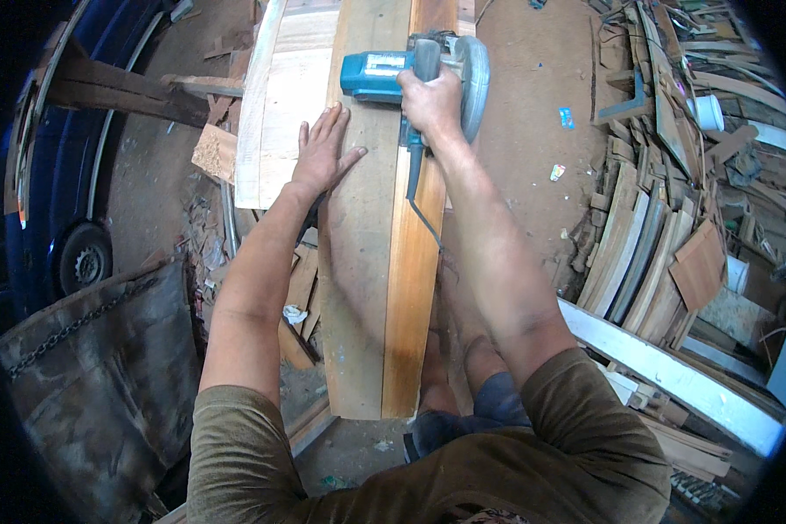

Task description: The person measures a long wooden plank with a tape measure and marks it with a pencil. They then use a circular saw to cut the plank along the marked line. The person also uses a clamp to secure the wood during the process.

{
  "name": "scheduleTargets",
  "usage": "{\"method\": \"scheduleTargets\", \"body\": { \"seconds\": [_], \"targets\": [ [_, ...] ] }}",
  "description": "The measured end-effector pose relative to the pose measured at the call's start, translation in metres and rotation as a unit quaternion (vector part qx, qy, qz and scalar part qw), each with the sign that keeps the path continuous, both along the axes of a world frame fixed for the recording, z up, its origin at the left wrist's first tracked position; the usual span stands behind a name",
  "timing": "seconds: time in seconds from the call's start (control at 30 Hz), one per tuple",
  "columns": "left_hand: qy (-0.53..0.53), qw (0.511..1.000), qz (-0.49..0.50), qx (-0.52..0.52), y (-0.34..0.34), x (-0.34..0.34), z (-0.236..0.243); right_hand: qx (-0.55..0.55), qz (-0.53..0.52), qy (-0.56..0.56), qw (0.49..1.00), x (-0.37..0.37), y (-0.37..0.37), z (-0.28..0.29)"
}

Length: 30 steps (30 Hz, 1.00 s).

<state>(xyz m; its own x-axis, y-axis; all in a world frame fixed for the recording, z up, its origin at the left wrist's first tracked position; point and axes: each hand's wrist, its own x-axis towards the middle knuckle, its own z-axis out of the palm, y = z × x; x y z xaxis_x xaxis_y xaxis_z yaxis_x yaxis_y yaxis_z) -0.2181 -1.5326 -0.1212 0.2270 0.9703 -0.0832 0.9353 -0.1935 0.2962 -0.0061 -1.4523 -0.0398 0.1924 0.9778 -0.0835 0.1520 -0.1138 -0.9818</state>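
A teal circular saw (371, 77) sits on the far part of a long board, its rounded grey guard (474, 87) over the right edge. My right hand (434, 105) is wrapped round its rear handle. From the handle a dark power cord (424, 223) runs down toward me. The wide brownish board (358, 262) lies lengthwise before me, with an orange-brown strip of wood (413, 297) along its right side. My left hand (325, 148) lies spread on the board's left edge, below the saw's motor, holding nothing. The blade itself is hidden.
Pale planks (284, 96) lie beside the board's far left. Stacked offcuts (642, 236) and a white beam (672, 375) are at right. A dark blue vehicle (39, 253) stands at left, near a dark sheet (105, 375) with a chain. Wood scraps (301, 288) lie below.
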Motion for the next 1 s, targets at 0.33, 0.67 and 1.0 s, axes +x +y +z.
{"method": "scheduleTargets", "body": {
  "seconds": [0.33,0.67,1.0],
  "targets": [
    [0.006,1.000,0.007,-0.020,0.002,0.000,-0.001,0.066,0.004,-0.021,0.998,0.002,0.072,-0.009],
    [0.006,1.000,0.010,-0.026,0.003,0.004,0.007,0.054,-0.002,-0.029,0.998,0.004,0.102,-0.009],
    [-0.518,0.822,0.184,-0.151,-0.088,0.192,0.072,0.012,-0.025,-0.029,0.999,0.018,0.087,0.027]
  ]
}}
